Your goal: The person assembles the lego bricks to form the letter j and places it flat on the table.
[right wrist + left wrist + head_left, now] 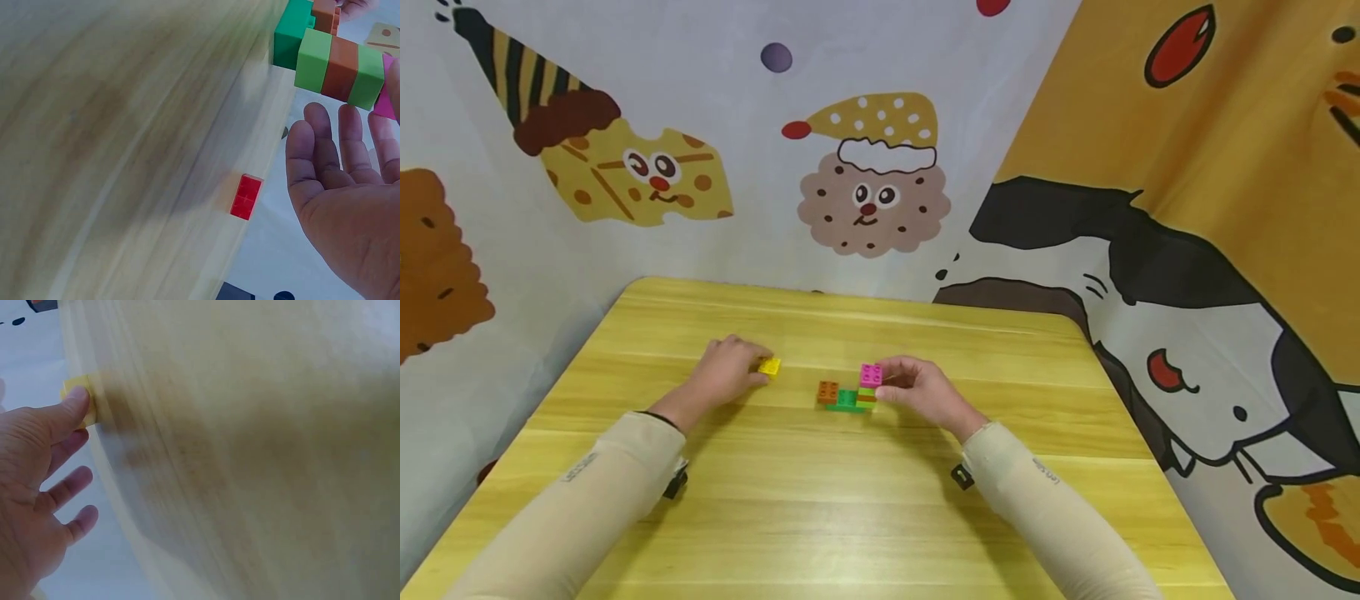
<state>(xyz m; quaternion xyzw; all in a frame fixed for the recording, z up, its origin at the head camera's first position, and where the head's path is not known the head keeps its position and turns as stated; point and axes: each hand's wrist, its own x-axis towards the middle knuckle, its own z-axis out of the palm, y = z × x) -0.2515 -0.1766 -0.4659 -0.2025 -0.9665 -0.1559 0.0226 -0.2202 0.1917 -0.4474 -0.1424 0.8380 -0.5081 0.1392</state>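
Between thumb and fingertips, my left hand (726, 371) pinches a yellow toy brick (770, 367), low over the table's far left part. A small build lies to its right: a green toy brick (847, 398) at the base, an orange-brown brick (827, 392) on its left end, and a stack of light green (312, 60), brown (340, 67) and light green bricks on its right end. Topping that stack is a pink toy brick (871, 375), which my right hand (925, 392) holds at its right side by thumb and finger. Part of that grip is hidden.
A red brick (245, 196) lies near the table edge in the right wrist view; the head view does not show it. The wooden table (850, 508) ends at a cartoon-printed cloth (760, 242) at the back and sides.
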